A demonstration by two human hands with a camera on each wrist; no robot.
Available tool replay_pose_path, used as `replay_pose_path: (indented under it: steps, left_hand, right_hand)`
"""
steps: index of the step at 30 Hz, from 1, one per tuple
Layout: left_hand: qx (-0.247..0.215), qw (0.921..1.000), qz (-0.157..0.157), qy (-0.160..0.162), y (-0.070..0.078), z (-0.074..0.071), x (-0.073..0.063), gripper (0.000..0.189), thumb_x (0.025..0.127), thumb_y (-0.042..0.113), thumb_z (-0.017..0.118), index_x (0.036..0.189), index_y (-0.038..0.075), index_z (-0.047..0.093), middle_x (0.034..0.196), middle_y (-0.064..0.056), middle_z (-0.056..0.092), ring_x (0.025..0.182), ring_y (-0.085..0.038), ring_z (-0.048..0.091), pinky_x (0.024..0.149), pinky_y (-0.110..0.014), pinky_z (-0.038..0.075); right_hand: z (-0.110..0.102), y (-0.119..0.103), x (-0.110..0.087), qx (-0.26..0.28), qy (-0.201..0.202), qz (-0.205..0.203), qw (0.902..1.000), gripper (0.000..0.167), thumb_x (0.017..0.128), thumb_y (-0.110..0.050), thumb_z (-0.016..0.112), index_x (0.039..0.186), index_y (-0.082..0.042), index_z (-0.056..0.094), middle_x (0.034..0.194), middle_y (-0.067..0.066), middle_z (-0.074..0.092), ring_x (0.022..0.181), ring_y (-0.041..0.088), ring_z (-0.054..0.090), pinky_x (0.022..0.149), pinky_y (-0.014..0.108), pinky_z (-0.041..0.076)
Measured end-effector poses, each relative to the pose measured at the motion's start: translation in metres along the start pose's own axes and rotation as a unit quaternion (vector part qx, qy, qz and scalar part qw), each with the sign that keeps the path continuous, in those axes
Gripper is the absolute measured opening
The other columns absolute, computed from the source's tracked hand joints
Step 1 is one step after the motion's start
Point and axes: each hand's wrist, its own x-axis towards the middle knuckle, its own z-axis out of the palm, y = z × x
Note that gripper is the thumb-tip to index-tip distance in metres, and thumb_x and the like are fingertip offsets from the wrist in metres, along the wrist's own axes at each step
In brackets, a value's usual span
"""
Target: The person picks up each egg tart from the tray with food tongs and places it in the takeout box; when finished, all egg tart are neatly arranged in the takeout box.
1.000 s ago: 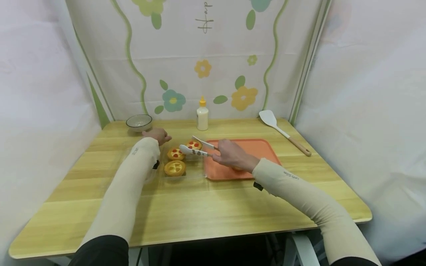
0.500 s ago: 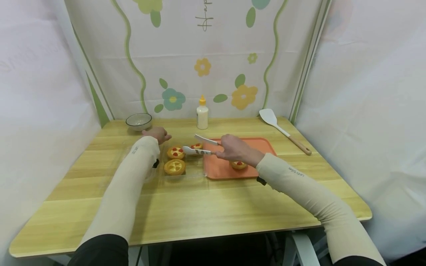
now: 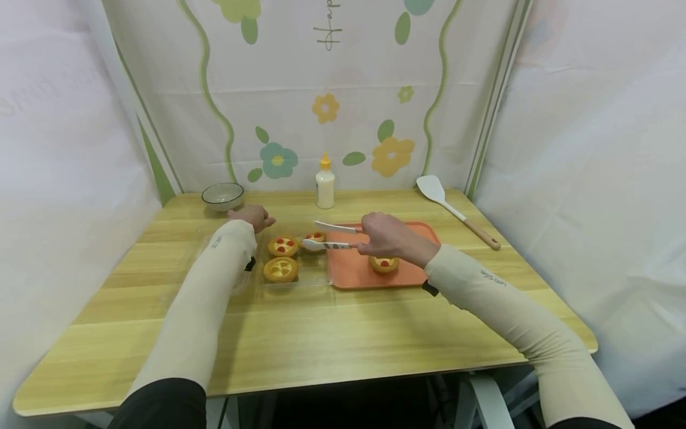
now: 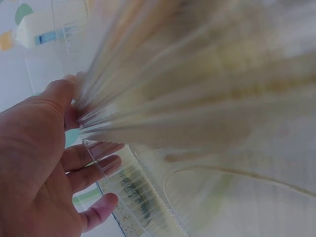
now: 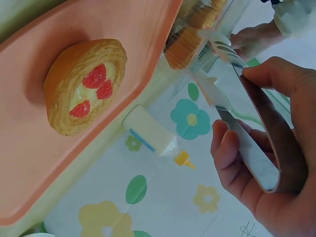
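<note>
My right hand (image 3: 391, 237) grips metal tongs (image 5: 256, 133) with pale tips. The tong tips are apart, with nothing seen between them, by an egg tart topped with red pieces (image 3: 315, 238) in a clear plastic box (image 3: 311, 280). Nearer in that box are another red-topped tart (image 3: 282, 246) and a plain yellow tart (image 3: 280, 270). At the box's back left, my left hand (image 4: 44, 153) pinches the edge of its clear lid (image 4: 207, 118) between thumb and forefinger. One red-topped tart (image 5: 89, 89) sits on the orange tray (image 3: 354, 277), under my right hand.
A glass bowl (image 3: 222, 196) stands at the back left, behind my left hand. Behind the box is a white squeeze bottle with a yellow cap (image 3: 325, 187). A white spatula with a wooden handle (image 3: 452, 208) lies at the back right of the table (image 3: 300, 339).
My right hand has drawn back to the right with the tongs, and the tart on the tray has come into sight. My left hand has stayed in place.
</note>
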Motion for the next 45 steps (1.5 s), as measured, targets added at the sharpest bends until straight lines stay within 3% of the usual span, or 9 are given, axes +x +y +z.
replay_pose_path:
  steps: [5, 12, 21, 33, 36, 38, 41, 42, 45]
  left_hand:
    - [-0.002, 1.0, -0.003, 0.004, -0.001, 0.002, -0.001, 0.046, 0.105, 0.039, 0.043, 0.133, 0.006, 0.059, 0.137, -0.018, 0.057, 0.13, -0.045, 0.046, 0.107, -0.077, 0.013]
    - [-0.003, 1.0, -0.004, 0.003, -0.001, 0.004, 0.0, 0.046, 0.105, 0.039, 0.043, 0.132, 0.006, 0.06, 0.137, -0.018, 0.057, 0.13, -0.045, 0.047, 0.107, -0.077, 0.013]
    - [-0.01, 0.9999, -0.001, -0.006, -0.005, 0.007, 0.004, 0.049, 0.105, 0.041, 0.042, 0.135, 0.005, 0.056, 0.14, -0.018, 0.053, 0.133, -0.045, 0.044, 0.108, -0.076, 0.009]
    - [-0.019, 0.9998, 0.003, -0.009, -0.01, 0.014, 0.007, 0.051, 0.105, 0.041, 0.042, 0.135, 0.003, 0.055, 0.141, -0.019, 0.052, 0.133, -0.045, 0.043, 0.107, -0.077, 0.007]
    - [-0.015, 0.9998, 0.01, -0.003, -0.011, 0.013, 0.008, 0.047, 0.105, 0.04, 0.042, 0.124, 0.003, 0.063, 0.133, -0.018, 0.06, 0.13, -0.044, 0.047, 0.106, -0.078, 0.009]
    - [-0.014, 0.9998, 0.013, -0.001, -0.011, 0.012, 0.008, 0.045, 0.105, 0.039, 0.042, 0.107, 0.002, 0.068, 0.117, -0.016, 0.068, 0.124, -0.042, 0.053, 0.105, -0.079, 0.01]
    - [-0.014, 0.9998, 0.015, -0.001, -0.01, 0.009, 0.01, 0.046, 0.106, 0.039, 0.041, 0.086, 0.003, 0.063, 0.095, -0.014, 0.07, 0.119, -0.041, 0.057, 0.105, -0.079, 0.01]
    - [-0.015, 0.9998, 0.015, -0.002, -0.009, 0.008, 0.01, 0.047, 0.106, 0.038, 0.04, 0.087, 0.002, 0.063, 0.096, -0.015, 0.07, 0.12, -0.041, 0.056, 0.105, -0.079, 0.009]
    - [-0.012, 0.9999, 0.012, -0.002, -0.008, 0.006, 0.01, 0.045, 0.106, 0.038, 0.041, 0.109, 0.002, 0.067, 0.121, -0.016, 0.067, 0.128, -0.044, 0.049, 0.105, -0.079, 0.009]
  right_hand:
    - [0.002, -0.004, 0.0, -0.037, -0.005, -0.026, 0.999, 0.024, 0.087, -0.027, 0.068, 0.083, -0.006, 0.057, 0.073, 0.003, 0.052, 0.06, 0.015, 0.042, 0.052, 0.028, 0.036]
    - [0.006, -0.013, 0.006, -0.098, 0.012, -0.044, 0.9941, 0.027, 0.088, -0.029, 0.069, 0.086, -0.005, 0.058, 0.077, 0.004, 0.053, 0.062, 0.017, 0.049, 0.053, 0.029, 0.045]
    - [0.004, -0.017, 0.01, -0.093, -0.014, -0.028, 0.9952, 0.03, 0.085, -0.033, 0.07, 0.085, -0.006, 0.057, 0.076, 0.003, 0.053, 0.062, 0.016, 0.049, 0.053, 0.03, 0.045]
    - [0.022, -0.027, 0.012, -0.151, 0.007, -0.073, 0.9858, 0.022, 0.091, -0.024, 0.063, 0.079, -0.006, 0.056, 0.077, 0.006, 0.053, 0.06, 0.015, 0.048, 0.05, 0.028, 0.047]
    - [0.025, -0.03, 0.013, -0.154, 0.011, -0.074, 0.9853, 0.023, 0.091, -0.025, 0.062, 0.077, -0.007, 0.057, 0.076, 0.006, 0.054, 0.06, 0.015, 0.049, 0.049, 0.028, 0.047]
    - [0.024, -0.031, 0.014, -0.146, 0.012, -0.074, 0.9865, 0.026, 0.09, -0.028, 0.065, 0.076, -0.007, 0.058, 0.076, 0.007, 0.055, 0.06, 0.017, 0.05, 0.051, 0.03, 0.048]
    - [0.02, -0.031, 0.013, -0.12, 0.013, -0.063, 0.9907, 0.027, 0.088, -0.031, 0.069, 0.077, -0.008, 0.059, 0.078, 0.007, 0.057, 0.061, 0.018, 0.051, 0.053, 0.032, 0.048]
    - [0.019, -0.031, 0.013, -0.115, 0.015, -0.062, 0.9913, 0.027, 0.087, -0.031, 0.07, 0.078, -0.008, 0.059, 0.079, 0.007, 0.057, 0.061, 0.018, 0.051, 0.053, 0.032, 0.048]
    - [0.017, -0.03, 0.011, -0.097, 0.022, -0.064, 0.993, 0.025, 0.087, -0.027, 0.069, 0.075, -0.009, 0.057, 0.075, 0.006, 0.054, 0.058, 0.017, 0.047, 0.05, 0.03, 0.043]
